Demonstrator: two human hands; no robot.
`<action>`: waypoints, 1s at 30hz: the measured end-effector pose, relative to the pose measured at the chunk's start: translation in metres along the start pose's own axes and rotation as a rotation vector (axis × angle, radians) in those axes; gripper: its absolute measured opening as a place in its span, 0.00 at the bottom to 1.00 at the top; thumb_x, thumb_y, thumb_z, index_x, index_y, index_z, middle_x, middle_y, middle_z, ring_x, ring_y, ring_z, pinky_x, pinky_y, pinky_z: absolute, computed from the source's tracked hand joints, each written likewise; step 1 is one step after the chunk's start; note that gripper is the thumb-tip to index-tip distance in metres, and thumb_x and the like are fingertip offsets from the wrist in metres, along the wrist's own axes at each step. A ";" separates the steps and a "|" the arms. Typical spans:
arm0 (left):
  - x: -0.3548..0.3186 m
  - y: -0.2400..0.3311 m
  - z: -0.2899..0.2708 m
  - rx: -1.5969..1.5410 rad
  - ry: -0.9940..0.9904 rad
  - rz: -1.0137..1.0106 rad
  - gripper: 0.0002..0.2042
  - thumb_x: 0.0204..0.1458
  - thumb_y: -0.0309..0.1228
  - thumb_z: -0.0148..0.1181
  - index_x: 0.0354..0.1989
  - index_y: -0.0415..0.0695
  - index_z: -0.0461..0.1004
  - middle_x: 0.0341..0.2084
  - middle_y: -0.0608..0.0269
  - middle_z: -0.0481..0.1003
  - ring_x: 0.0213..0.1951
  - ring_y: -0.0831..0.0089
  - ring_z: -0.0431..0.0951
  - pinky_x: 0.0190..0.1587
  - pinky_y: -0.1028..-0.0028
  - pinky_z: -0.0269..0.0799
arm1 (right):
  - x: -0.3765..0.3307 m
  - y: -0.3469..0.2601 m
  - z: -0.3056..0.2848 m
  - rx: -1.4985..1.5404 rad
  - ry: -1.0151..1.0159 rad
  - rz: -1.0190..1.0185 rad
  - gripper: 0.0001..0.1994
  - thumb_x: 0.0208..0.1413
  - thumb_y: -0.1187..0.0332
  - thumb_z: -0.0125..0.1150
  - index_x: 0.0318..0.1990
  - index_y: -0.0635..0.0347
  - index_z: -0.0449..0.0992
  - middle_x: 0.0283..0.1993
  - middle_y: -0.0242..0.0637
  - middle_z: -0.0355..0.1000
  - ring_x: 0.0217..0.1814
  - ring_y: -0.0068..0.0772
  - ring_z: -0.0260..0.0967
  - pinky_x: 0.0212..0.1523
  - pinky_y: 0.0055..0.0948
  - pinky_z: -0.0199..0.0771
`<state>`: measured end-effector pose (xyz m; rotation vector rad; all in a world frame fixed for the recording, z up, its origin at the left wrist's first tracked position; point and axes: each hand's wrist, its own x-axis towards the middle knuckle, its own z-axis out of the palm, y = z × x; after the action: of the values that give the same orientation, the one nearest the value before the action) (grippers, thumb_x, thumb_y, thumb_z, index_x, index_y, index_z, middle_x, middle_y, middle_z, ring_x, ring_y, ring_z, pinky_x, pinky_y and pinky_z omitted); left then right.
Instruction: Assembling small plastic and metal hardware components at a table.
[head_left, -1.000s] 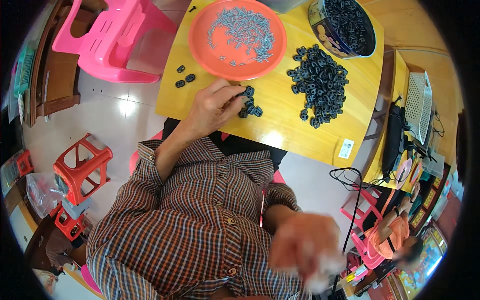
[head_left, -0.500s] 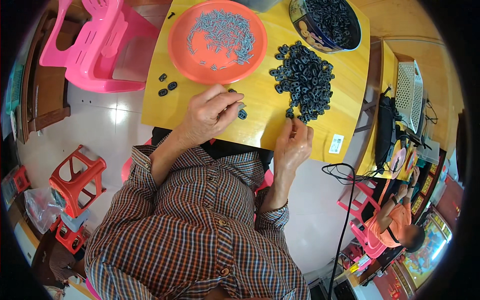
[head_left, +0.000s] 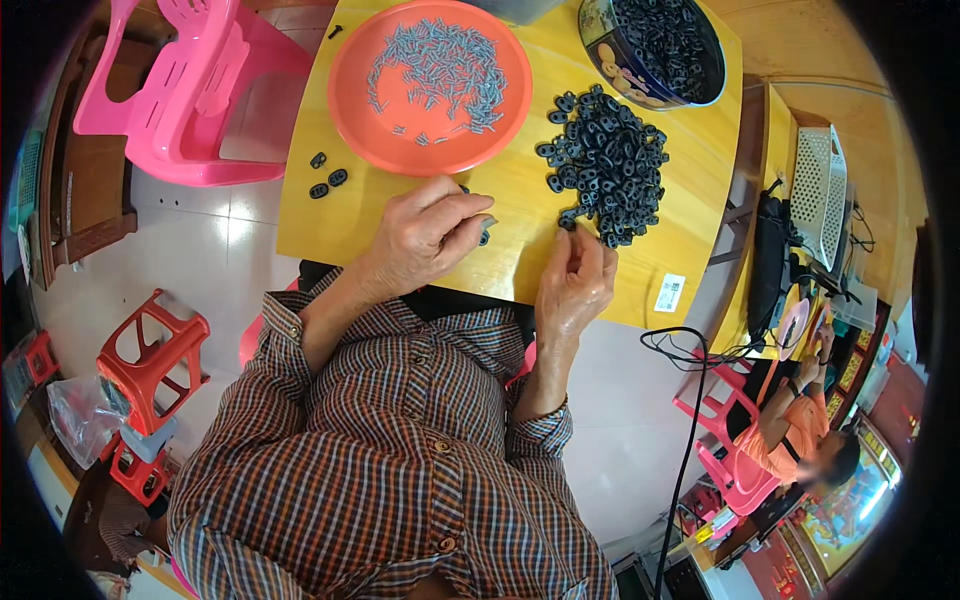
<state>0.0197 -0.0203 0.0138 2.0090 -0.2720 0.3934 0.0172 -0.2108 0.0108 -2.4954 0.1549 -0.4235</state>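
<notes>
Assembly step, yellow tabletop [head_left: 520,200]: left hand [head_left: 425,235] holds its grip pinched on a small dark piece, right hand [head_left: 575,280] nips one off the near edge of the black link pile [head_left: 605,165]; best picked singly, grey pins waiting in the orange plate [head_left: 400,150].

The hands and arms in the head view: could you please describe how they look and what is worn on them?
Both the left hand and the right hand are bare, without gloves, rings or a watch. The forearms wear long sleeves of a checked shirt in brown, white and dark blue, with buttoned cuffs.
</notes>
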 end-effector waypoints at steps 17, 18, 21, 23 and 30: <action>0.002 0.004 0.003 0.033 0.004 0.035 0.11 0.39 0.18 0.64 0.34 0.37 0.76 0.22 0.61 0.69 0.20 0.72 0.72 0.21 0.74 0.68 | 0.006 -0.005 0.007 0.038 -0.011 -0.020 0.08 0.49 0.77 0.60 0.39 0.60 0.77 0.30 0.39 0.68 0.24 0.34 0.67 0.24 0.31 0.69; 0.002 0.005 0.003 0.036 0.021 0.038 0.10 0.38 0.19 0.64 0.32 0.38 0.76 0.21 0.62 0.68 0.20 0.71 0.72 0.21 0.73 0.68 | 0.008 -0.006 0.007 0.038 -0.011 -0.020 0.08 0.49 0.77 0.60 0.39 0.60 0.77 0.30 0.39 0.68 0.24 0.34 0.67 0.24 0.31 0.69; 0.003 0.006 0.004 0.025 0.014 0.035 0.10 0.38 0.19 0.64 0.32 0.38 0.76 0.21 0.62 0.67 0.20 0.71 0.72 0.22 0.73 0.68 | 0.011 -0.006 0.006 -0.053 -0.081 -0.036 0.10 0.50 0.75 0.60 0.41 0.58 0.78 0.30 0.39 0.68 0.26 0.37 0.68 0.26 0.34 0.70; 0.002 0.004 0.003 0.026 -0.003 0.039 0.11 0.39 0.18 0.64 0.34 0.37 0.76 0.22 0.61 0.69 0.20 0.72 0.72 0.22 0.74 0.68 | 0.011 -0.004 0.007 -0.032 -0.082 -0.042 0.08 0.51 0.74 0.59 0.39 0.59 0.77 0.31 0.40 0.67 0.26 0.41 0.69 0.27 0.36 0.71; 0.001 0.004 0.006 0.004 -0.005 0.062 0.12 0.40 0.17 0.64 0.36 0.37 0.76 0.23 0.60 0.70 0.20 0.72 0.72 0.22 0.75 0.68 | 0.015 -0.011 0.009 -0.061 -0.073 -0.076 0.05 0.51 0.76 0.58 0.36 0.62 0.73 0.33 0.43 0.68 0.28 0.45 0.70 0.27 0.38 0.71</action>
<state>0.0199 -0.0274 0.0153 2.0097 -0.3368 0.4284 0.0345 -0.2005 0.0144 -2.5787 0.0450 -0.3625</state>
